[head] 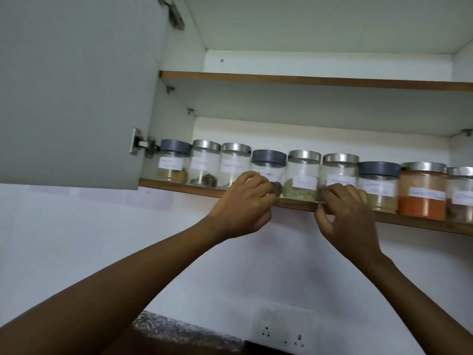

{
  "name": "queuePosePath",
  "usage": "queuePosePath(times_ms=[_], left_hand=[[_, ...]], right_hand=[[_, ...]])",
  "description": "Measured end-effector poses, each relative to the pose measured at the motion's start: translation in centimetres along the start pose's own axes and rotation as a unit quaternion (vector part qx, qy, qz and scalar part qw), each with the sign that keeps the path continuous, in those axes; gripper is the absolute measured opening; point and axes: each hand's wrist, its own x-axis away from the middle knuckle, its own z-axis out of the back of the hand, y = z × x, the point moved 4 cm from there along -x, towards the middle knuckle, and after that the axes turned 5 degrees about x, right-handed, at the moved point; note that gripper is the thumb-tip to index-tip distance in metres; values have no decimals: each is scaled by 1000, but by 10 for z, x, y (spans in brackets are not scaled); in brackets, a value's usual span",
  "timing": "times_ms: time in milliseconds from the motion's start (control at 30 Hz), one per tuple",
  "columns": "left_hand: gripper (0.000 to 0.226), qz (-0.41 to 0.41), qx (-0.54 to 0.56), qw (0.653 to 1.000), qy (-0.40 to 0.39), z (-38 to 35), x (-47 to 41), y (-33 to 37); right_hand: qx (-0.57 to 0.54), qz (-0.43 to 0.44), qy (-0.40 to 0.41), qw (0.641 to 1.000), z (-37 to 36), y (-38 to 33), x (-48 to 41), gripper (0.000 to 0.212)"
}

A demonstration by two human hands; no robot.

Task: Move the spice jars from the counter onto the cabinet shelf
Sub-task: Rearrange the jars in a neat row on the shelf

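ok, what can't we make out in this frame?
All head view.
- Labels: blurred, unreadable.
- Middle dark-lid jar: lower front hidden by left grip; holding or only touching, unclear.
- Steel-lid jar: lower part behind right grip; same doubt.
- Last jar: cut by right edge.
- Counter: mostly hidden by arms; any jars left there unseen.

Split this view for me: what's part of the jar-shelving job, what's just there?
Job: left hand at the middle grey-lidded jar; right hand at a steel-lidded jar; orange-powder jar and the rest of the row; lower shelf.

Just there: cabinet door, hinge, upper shelf, wall socket, counter corner.
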Motion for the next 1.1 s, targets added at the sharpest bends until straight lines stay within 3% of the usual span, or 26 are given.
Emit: queuePosePath(times_ms=[200,333,500,700,833,967,1100], left_hand=[[25,87,3,995,-41,22,56,-76],[30,86,-15,994,-65,36,84,-121],[17,104,-49,991,-62,44,110,-165],[43,169,-24,984,-54,45,112,-197],[72,170,-75,975,-125,39,101,-210],[108,198,-163,937,-236,39,89,-228],[117,202,-214,916,-273,37,85,-240]], right_hand=[[-28,13,-14,999,-29,-76,-29,13],[-38,14,-16,999,-50,-123,-45,9],[-40,29,-29,998,-74,-170,-59,10],[-2,27,-56,998,-93,-198,-79,15],[55,18,-88,994,-105,-196,-103,54],[92,1,-198,976,-115,-191,-136,100],[154,42,-270,950,-121,-188,-163,118]])
